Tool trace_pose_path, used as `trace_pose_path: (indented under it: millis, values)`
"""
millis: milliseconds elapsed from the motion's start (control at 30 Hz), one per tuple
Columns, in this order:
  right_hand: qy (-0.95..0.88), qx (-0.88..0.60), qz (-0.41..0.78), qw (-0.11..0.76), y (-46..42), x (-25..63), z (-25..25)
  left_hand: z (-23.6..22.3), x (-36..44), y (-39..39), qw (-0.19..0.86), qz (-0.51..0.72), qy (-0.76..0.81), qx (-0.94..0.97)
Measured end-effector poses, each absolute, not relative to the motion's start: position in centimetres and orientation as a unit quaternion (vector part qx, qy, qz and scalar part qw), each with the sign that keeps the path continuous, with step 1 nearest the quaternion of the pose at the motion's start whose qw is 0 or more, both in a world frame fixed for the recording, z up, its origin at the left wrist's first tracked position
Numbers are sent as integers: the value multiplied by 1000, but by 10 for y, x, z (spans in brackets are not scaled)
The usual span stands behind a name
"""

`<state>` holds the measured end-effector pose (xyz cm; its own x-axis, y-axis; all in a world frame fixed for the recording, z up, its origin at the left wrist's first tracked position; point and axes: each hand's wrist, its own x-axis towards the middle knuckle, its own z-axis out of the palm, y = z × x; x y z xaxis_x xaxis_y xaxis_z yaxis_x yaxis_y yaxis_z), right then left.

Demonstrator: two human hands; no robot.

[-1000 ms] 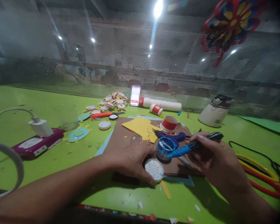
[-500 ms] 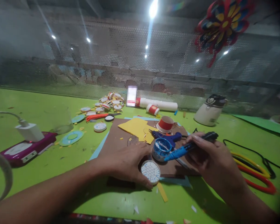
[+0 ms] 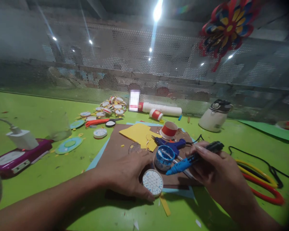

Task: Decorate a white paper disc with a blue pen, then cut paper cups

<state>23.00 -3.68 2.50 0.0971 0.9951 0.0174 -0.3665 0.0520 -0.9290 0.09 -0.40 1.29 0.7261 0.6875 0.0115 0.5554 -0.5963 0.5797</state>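
Note:
My left hand (image 3: 127,175) rests on the brown card (image 3: 121,146), its thumb and fingers closed round a small white disc with a blue grid pattern (image 3: 153,182). My right hand (image 3: 215,171) grips a blue and black marker pen (image 3: 195,157), whose blue tip points left and hovers just right of the disc. A blue tub of white glue (image 3: 164,157) stands on the card between my hands, with a blue glue gun (image 3: 173,144) lying behind it.
Yellow paper (image 3: 137,133) and a red-and-white paper cup (image 3: 168,130) lie on the card. A pile of discs (image 3: 110,107), a white tube (image 3: 163,109), a white jug (image 3: 214,117), a purple device with a charger (image 3: 16,154) and red and yellow hoops (image 3: 265,186) surround it on the green table (image 3: 45,173).
The view has shifted slightly. My right hand has lowered the pen tip a little toward the disc; my left hand keeps hold of the disc.

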Motion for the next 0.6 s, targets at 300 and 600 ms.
trace_pose_path:
  millis: [300, 600]
  values:
    - [-420, -374, 563, 606, -38, 231, 22, 14, -2, -3, 275, 106, 338, 894]
    - [-384, -402, 584, 592, -49, 220, 23, 10, -6, -1, 284, 105, 336, 892]
